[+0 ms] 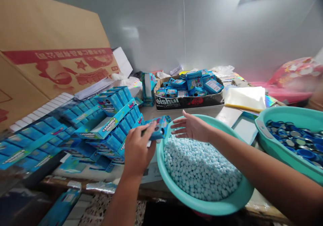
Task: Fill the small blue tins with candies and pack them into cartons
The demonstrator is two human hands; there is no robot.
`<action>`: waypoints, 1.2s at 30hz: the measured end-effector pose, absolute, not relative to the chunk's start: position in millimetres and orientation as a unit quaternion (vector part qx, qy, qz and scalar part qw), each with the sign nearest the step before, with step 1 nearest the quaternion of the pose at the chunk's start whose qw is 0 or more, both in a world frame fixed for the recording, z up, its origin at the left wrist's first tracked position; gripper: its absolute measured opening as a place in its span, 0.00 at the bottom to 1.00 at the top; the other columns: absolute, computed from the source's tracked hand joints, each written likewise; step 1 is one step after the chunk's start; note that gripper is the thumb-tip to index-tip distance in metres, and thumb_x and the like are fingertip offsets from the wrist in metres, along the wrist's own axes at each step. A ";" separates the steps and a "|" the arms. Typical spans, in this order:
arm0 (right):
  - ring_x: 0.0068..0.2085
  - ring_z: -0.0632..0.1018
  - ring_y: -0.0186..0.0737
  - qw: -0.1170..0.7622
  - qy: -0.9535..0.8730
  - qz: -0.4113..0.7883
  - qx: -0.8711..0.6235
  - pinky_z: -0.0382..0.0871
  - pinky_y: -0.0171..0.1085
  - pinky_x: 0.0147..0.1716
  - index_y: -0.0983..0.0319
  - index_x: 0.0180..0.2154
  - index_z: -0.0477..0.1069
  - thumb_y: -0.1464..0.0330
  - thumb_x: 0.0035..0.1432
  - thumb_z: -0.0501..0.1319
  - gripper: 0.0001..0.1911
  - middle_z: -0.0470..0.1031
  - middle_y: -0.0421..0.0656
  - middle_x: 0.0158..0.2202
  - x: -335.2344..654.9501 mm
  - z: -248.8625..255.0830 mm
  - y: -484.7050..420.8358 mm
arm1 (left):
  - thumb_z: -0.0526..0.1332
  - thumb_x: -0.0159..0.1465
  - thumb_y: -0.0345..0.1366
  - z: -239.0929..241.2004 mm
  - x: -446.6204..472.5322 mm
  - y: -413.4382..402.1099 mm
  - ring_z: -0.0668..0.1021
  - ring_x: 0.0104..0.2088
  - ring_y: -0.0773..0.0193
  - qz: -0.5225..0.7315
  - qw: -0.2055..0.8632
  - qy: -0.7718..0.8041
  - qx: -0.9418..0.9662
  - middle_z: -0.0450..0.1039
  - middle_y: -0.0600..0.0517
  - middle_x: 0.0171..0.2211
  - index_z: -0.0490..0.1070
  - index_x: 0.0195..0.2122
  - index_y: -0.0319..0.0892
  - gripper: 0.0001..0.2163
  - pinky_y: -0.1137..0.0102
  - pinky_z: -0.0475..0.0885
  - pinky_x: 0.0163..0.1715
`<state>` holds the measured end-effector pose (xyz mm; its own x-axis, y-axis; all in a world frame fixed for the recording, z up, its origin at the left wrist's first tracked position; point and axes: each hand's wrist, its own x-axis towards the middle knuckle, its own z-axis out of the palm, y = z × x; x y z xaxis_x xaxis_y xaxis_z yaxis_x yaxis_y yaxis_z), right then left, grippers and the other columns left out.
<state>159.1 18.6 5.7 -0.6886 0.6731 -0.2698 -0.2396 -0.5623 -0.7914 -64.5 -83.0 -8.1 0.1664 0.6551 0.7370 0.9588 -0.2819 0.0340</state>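
My left hand (139, 145) is closed around a small blue candy box (159, 128), held beside the left rim of a turquoise basin (174, 194). Pale blue candies (202, 168) fill much of that basin. Over the far side of the candies reaches my right hand (188, 126), its fingers stretched out and apart, with nothing seen in them. The fingertips point toward the box but do not touch it. Left of my hands stand stacked blue display trays (108, 126) marked "Caramelo Macizo", some holding rows of small blue boxes.
A black carton (188, 103) heaped with blue candy boxes stands at the back. On the right, a second turquoise basin (280, 158) holds blue-rimmed round pieces (297, 135). A large brown cardboard box (50, 24) rises at the left. Behind the basins lies a stack of clear sheets (244, 98).
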 end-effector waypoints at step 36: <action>0.33 0.79 0.42 0.314 -0.392 0.761 -0.409 0.79 0.42 0.38 0.54 0.34 0.75 0.56 0.61 0.54 0.14 0.77 0.50 0.44 141.7 8.3 -6.8 | 0.52 0.69 0.35 -14.9 -26.6 -78.5 0.64 0.48 0.56 -0.204 0.358 -0.527 -0.743 0.63 0.48 0.46 0.62 0.62 0.59 0.21 0.60 0.59 0.45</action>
